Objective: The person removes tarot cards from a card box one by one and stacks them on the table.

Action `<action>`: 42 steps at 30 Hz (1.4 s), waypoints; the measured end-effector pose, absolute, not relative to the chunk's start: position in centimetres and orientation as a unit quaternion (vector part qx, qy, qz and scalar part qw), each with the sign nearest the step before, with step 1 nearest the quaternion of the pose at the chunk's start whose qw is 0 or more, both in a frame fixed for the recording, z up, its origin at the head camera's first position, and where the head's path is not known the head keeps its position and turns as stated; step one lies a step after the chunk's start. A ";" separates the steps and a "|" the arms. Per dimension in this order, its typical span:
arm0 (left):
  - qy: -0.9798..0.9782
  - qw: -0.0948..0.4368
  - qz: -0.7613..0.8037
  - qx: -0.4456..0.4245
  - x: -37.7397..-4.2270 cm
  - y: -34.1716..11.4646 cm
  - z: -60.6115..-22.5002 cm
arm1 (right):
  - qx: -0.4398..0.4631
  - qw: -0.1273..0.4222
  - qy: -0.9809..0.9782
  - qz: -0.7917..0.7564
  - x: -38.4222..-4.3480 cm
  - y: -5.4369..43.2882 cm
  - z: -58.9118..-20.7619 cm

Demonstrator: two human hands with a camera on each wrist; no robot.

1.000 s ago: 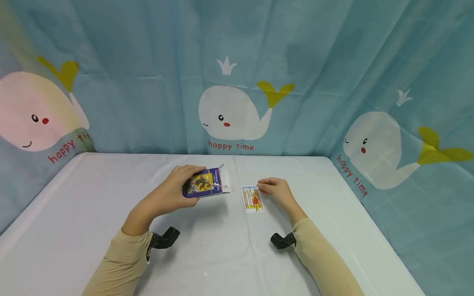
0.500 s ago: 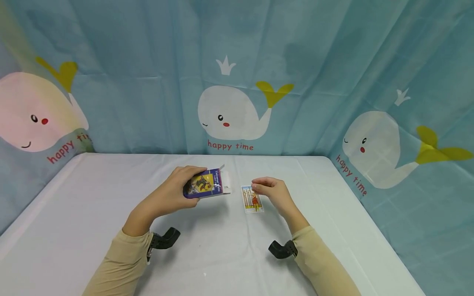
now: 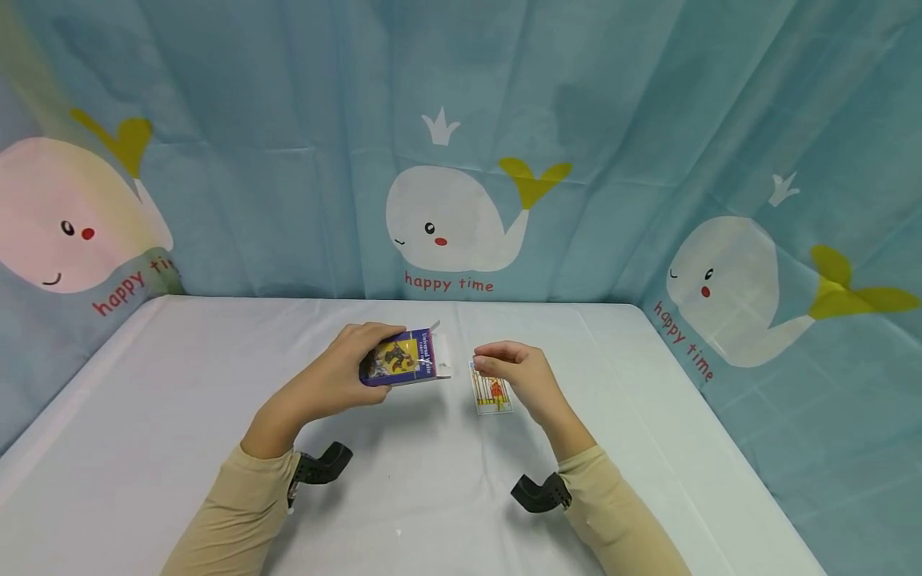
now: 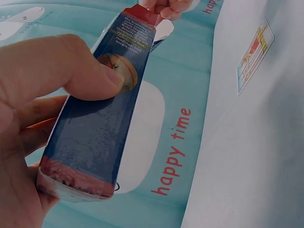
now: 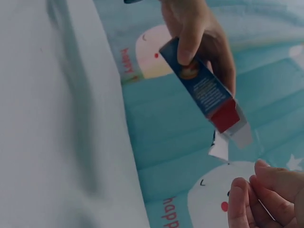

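Observation:
My left hand (image 3: 334, 372) grips a blue tarot card box (image 3: 398, 358) above the table, fingers over its far side and thumb along the near one. In the left wrist view, the thumb presses the printed narrow side of the box (image 4: 102, 123). The box's end toward the right has its flaps (image 5: 221, 145) standing out. A single tarot card (image 3: 493, 398) lies face up on the table, figure and tall staves showing. Above the card's upper end hovers my right hand (image 3: 522, 380), overlapping it in the head view. Its fingers are loosely bent, with nothing between thumb and fingertips (image 5: 261, 166).
White cloth covers the table (image 3: 432, 496). Behind and beside it hangs a blue-green curtain (image 3: 302, 216) printed with whales. Dark camera mounts (image 3: 540, 494) stick out from both wrists.
My right hand has moved left over the card toward the box's flapped end. The left hand and box have shifted very slightly right. The card stays in place.

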State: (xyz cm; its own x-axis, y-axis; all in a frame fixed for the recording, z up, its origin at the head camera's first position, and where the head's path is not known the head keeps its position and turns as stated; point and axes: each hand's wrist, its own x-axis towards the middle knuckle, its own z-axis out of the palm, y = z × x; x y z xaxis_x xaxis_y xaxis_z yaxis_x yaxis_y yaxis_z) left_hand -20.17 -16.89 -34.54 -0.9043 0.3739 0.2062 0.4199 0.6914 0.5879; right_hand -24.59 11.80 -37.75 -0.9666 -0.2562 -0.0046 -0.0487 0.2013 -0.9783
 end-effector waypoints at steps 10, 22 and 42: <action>-0.918 0.035 -0.331 -0.215 -20.3 -16.7 -34.7 | -0.105 0.083 0.764 -0.632 -24.1 10.8 -36.8; -0.920 0.038 -0.325 -0.216 -20.4 -16.6 -34.7 | -0.112 0.078 0.763 -0.632 -23.8 9.8 -36.3; -0.913 0.046 -0.328 -0.237 -20.1 -15.9 -34.8 | -0.088 0.064 0.753 -0.649 -23.1 8.5 -37.3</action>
State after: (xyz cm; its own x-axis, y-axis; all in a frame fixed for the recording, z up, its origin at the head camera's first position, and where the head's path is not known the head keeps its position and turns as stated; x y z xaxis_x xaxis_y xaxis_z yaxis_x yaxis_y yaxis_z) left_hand -20.09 -15.89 -34.80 -0.8833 0.4029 0.2397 0.4633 0.6722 0.5774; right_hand -23.09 8.48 -37.34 -0.9762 -0.2161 0.0186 -0.0501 0.1415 -0.9887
